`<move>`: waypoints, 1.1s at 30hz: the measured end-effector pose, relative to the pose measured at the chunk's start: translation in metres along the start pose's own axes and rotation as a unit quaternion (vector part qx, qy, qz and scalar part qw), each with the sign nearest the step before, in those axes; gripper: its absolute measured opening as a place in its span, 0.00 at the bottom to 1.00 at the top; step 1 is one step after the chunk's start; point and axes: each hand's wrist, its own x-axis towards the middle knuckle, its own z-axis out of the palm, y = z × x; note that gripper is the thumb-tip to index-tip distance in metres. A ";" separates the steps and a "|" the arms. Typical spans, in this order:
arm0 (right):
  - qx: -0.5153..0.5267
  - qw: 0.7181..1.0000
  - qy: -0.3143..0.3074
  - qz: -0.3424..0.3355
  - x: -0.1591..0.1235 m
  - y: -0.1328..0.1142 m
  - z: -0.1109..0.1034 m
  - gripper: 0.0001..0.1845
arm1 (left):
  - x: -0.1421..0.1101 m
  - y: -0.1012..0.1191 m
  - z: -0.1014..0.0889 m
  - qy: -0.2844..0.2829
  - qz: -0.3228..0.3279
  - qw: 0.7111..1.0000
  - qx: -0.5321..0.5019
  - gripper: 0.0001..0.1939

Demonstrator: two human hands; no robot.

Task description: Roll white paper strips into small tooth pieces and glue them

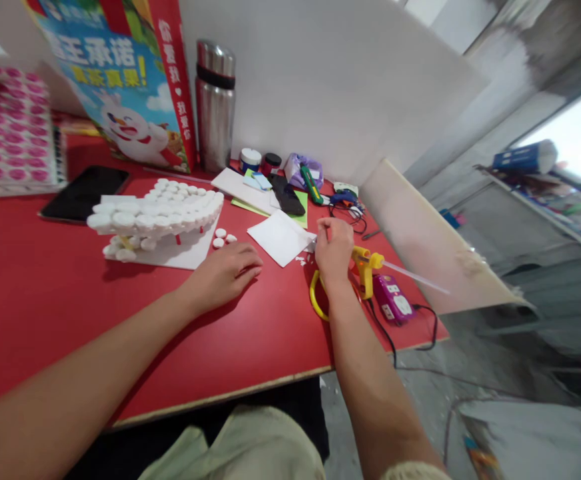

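Red tabletop [250, 340], right hand [335, 248] perhaps against white card [278, 237]

A steel flask [215, 117] stood upright beside a printed carton [130, 83]; a dark tablet [86, 192] lay flat nearby; a cluttered shelf [545, 211] occupied the right background.

Both forearms [120, 347] are bare, with a cream sleeve edge [415, 471] at the right and pale greenish-beige clothing [250, 443] below
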 end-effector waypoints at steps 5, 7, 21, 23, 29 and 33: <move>-0.023 0.992 -0.123 0.000 -0.001 0.004 0.006 0.26 | 0.001 0.003 0.000 -0.005 0.015 1.000 -0.001 0.13; -0.047 0.985 -0.166 -0.004 -0.001 0.004 0.010 0.20 | 0.002 0.004 0.002 -0.035 0.037 0.999 0.000 0.16; -0.017 0.997 -0.074 0.004 0.044 -0.026 -0.021 0.13 | 0.000 0.002 0.010 -0.073 0.025 0.997 -0.006 0.28; 0.021 0.999 -0.005 -0.039 0.038 -0.030 -0.032 0.12 | 0.001 0.000 0.010 -0.025 -0.002 0.999 -0.033 0.28; 0.103 0.991 0.063 -0.056 0.016 -0.047 -0.050 0.11 | 0.006 0.002 0.009 0.091 -0.147 0.946 -0.273 0.31; 0.382 0.919 -0.055 0.083 0.007 -0.054 -0.044 0.07 | 0.011 0.013 0.004 0.052 -0.268 0.784 -0.558 0.37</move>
